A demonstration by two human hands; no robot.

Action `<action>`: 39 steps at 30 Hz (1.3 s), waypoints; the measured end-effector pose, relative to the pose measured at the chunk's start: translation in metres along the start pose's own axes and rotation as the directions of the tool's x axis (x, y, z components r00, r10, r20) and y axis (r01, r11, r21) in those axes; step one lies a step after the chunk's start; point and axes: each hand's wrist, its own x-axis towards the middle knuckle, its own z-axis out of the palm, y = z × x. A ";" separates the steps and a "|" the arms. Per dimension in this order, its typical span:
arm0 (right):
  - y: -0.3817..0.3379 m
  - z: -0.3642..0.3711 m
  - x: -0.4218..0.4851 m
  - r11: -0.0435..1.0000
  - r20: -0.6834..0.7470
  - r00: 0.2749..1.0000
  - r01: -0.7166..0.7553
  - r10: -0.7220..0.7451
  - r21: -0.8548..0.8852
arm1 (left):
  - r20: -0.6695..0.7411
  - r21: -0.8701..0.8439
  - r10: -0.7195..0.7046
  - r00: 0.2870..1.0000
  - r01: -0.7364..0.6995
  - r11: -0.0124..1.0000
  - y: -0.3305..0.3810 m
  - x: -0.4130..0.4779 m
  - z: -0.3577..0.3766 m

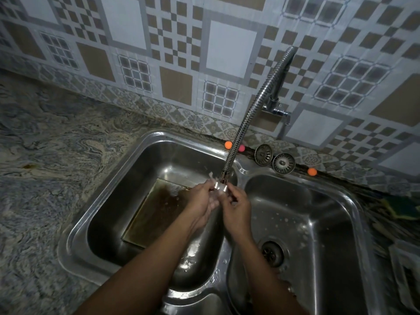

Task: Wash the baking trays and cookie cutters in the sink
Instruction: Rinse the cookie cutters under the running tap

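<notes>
Both hands are meeting just under the nozzle of the ribbed, flexible chrome faucet hose (250,114), above the ridge between the two basins of the stainless steel double sink (109,178). The left hand (202,201) and the right hand (236,208) are together pinching a small shiny metal piece (220,187) at their fingertips. It is probably one of the cookie cutters, though splashing water is blurring its shape. Both hands are therefore closed on it, fingers curled, and water is running over them.

The flat rectangular baking tray (156,212) is lying on the floor of the left basin, holding murky brown water. It is sitting below and to the left of the hands in the frame, and the left forearm is crossing over its near right part. Its long visible edge is slanting from the middle of the frame down toward the lower left. The left hand is the nearer one to it, so reaching for the tray is likely falling to that hand once the small piece is rinsed.

Two round metal sink strainers (263,155) are standing on the back ledge right of centre, and a green and yellow sponge (402,208) is lying on the counter at the right edge.
</notes>
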 end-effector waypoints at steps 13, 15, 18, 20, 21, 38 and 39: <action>0.001 0.015 0.006 0.960 -0.193 0.964 0.133 -0.184 -0.247 | -0.114 0.404 0.322 0.940 -0.253 0.879 -0.014 -0.002 0.006; -0.004 0.018 -0.003 0.951 -0.136 0.961 0.208 -0.243 -0.228 | -0.240 0.333 0.295 0.925 -0.207 0.920 -0.012 0.002 0.006; -0.007 0.023 -0.012 0.960 -0.150 0.951 0.255 -0.271 -0.116 | -0.294 0.274 0.246 0.924 -0.165 0.947 -0.012 0.004 0.005; -0.007 0.023 -0.008 0.984 -0.236 0.959 0.170 -0.155 0.046 | -0.273 0.338 0.244 0.931 -0.144 0.930 -0.012 0.004 -0.001; -0.008 0.022 -0.005 0.983 -0.267 0.961 0.118 -0.077 0.139 | -0.251 0.348 0.224 0.942 -0.128 0.929 -0.010 0.002 -0.004; -0.006 0.001 0.012 0.997 -0.045 0.999 0.002 0.001 0.076 | -0.150 0.277 0.253 0.956 -0.205 0.939 0.006 -0.006 -0.005; -0.006 0.001 0.009 0.997 -0.018 0.999 0.037 -0.036 0.064 | -0.138 0.254 0.215 0.967 -0.175 0.951 0.007 -0.007 -0.005</action>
